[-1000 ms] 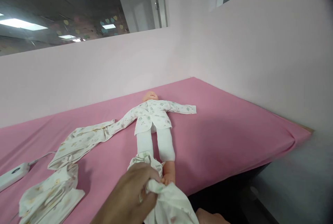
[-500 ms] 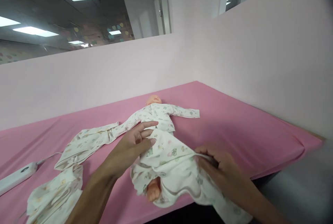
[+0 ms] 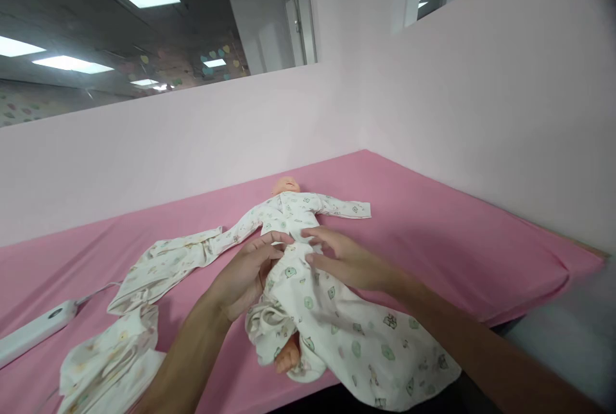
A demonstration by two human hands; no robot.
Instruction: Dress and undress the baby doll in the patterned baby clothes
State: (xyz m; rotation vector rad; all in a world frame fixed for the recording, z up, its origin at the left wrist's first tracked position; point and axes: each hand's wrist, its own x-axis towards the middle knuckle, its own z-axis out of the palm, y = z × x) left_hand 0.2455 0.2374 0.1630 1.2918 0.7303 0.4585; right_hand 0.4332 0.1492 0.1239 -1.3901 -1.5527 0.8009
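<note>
A baby doll (image 3: 285,184) lies on its back on a pink sheet (image 3: 409,241), head toward the wall, in a white printed long-sleeved top (image 3: 294,206). White printed trousers (image 3: 346,324) cover its lower body, and one leg of them trails over the front edge on the right. The doll's foot (image 3: 287,355) pokes out from the bunched other leg. At the doll's waist, my left hand (image 3: 246,269) pinches the left side of the waistband. My right hand (image 3: 349,258) grips the waistband opposite, thumb and fingers closed on the cloth.
To the left, another printed baby garment (image 3: 161,260) lies spread out, and a crumpled one (image 3: 110,362) lies nearer. A white device (image 3: 38,330) with a cord sits at the left edge. A pale wall (image 3: 240,138) borders the back and right sides.
My right hand has moved from the trousers' right side up and left to the waistband. The trousers now lie spread flatter, with the loose leg draped right. My left hand has closed at the waist.
</note>
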